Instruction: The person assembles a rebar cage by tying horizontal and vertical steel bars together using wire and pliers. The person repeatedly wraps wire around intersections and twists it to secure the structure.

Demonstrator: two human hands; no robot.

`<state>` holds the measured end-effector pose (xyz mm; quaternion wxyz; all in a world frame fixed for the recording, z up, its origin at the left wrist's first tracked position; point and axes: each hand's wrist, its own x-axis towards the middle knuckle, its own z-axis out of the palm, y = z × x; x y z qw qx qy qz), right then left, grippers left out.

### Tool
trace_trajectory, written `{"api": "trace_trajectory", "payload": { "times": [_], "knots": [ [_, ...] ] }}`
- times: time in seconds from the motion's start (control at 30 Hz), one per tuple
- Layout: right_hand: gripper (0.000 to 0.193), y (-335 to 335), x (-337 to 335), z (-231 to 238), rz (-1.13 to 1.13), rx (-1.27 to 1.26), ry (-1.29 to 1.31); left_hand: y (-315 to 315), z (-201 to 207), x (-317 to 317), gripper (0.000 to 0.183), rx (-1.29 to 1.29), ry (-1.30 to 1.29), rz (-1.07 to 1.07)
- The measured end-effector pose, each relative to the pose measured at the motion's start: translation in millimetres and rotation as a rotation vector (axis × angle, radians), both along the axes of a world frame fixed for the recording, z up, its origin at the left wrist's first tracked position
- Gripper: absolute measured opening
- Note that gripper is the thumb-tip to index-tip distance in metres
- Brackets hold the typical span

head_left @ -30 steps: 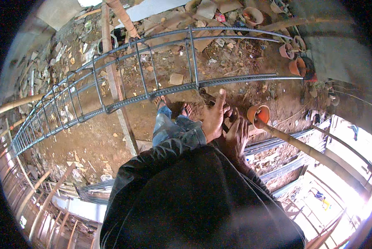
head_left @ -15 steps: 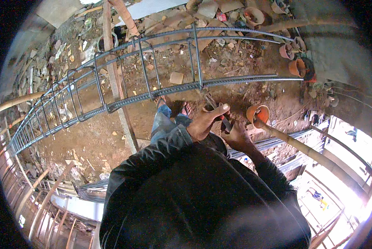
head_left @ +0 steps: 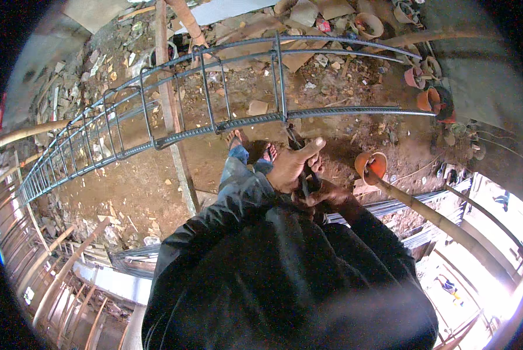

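Note:
A long rebar cage (head_left: 244, 121) of ribbed bars and square stirrups spans the view in front of me. Just below its near bar, the dark jaws of a pair of pincers (head_left: 295, 137) touch or nearly touch the corner of the stirrup closest to the cage's right end. My left hand (head_left: 288, 169) is closed round the pincers, its thumb pointing up to the right. Close beside it, my right hand (head_left: 330, 195) grips the lower part of the handles. My fingers partly cover the handles. Whether any tie wire sits in the jaws is too small to tell.
A wooden post (head_left: 177, 140) passes by the cage on the left. To the right, an orange bucket (head_left: 370, 166) lies by a long bamboo pole (head_left: 442, 219). More buckets (head_left: 429, 99) line the far right wall. Bundled steel bars (head_left: 413, 204) lie behind my right arm; rubble covers the ground.
The pincers have swung more upright, with their jaws at the near bar's stirrup corner. My right hand has moved down and left, closer to the left hand. The whole view has shifted slightly.

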<state>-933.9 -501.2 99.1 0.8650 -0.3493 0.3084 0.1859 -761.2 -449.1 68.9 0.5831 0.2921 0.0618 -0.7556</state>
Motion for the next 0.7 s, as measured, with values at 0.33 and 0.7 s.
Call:
{"api": "trace_trajectory", "payload": {
  "times": [0.33, 0.7],
  "knots": [
    [0.060, 21, -16, 5, 0.105, -1.097, 0.412, -16, 19, -17, 0.034, 0.127, -0.140, 0.136],
    [0.040, 3, -17, 33, -0.212, -0.054, 0.118, 59, 1, 27, 0.046, -0.307, -0.149, 0.134]
  ]
}}
